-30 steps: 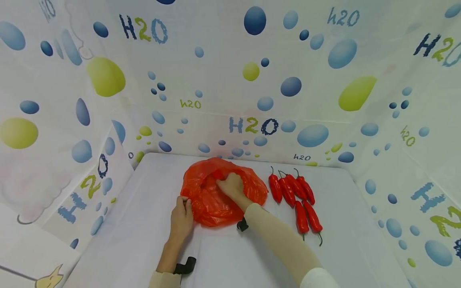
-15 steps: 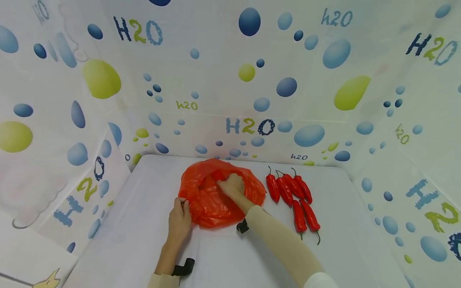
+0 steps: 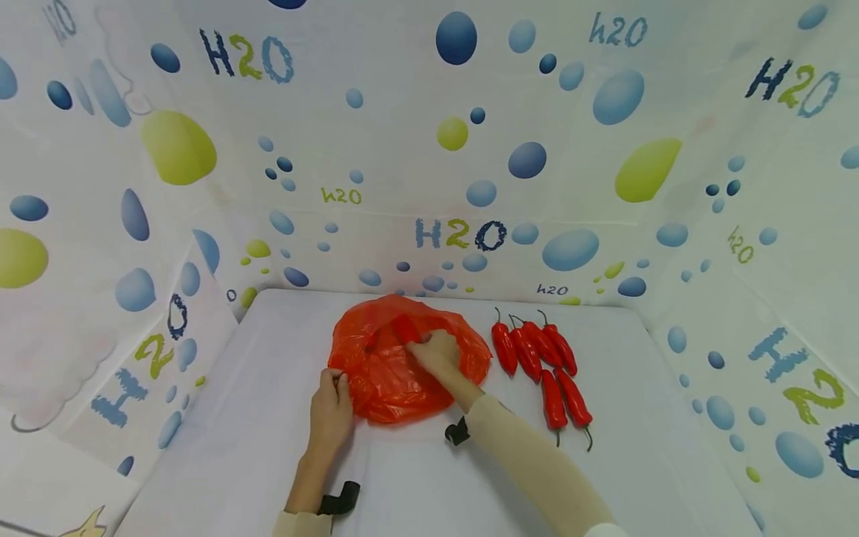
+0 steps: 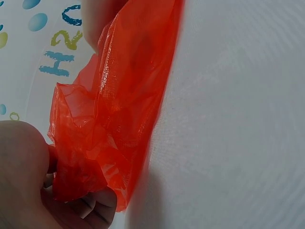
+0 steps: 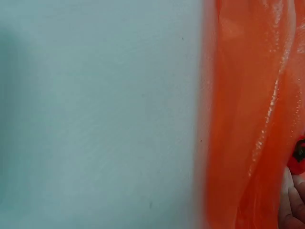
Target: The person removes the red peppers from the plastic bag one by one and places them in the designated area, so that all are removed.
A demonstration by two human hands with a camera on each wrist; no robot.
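Note:
A crumpled red plastic bag [image 3: 396, 380] lies on the white table with its mouth towards me. At its left edge, my left hand [image 3: 332, 410] pinches the plastic; in the left wrist view its fingers [image 4: 102, 205] curl under a fold of film. My right hand [image 3: 438, 352] is inside the bag's mouth, gripping a red chili pepper [image 3: 405, 328] that points away from it. The right wrist view shows the pepper's green-capped end [image 5: 299, 152] right above the fingers [image 5: 291, 200]. Part of that pepper is hidden by the hand.
Several red chili peppers [image 3: 526, 354] lie side by side on the table right of the bag, with two more [image 3: 564, 399] nearer me. White walls [image 3: 416, 149] printed with blue and green drops enclose the table on three sides.
My right hand has drawn back slightly to the right within the bag, and more of the chili pepper shows. The left hand stays on the bag's edge. The whole head view has shifted left.

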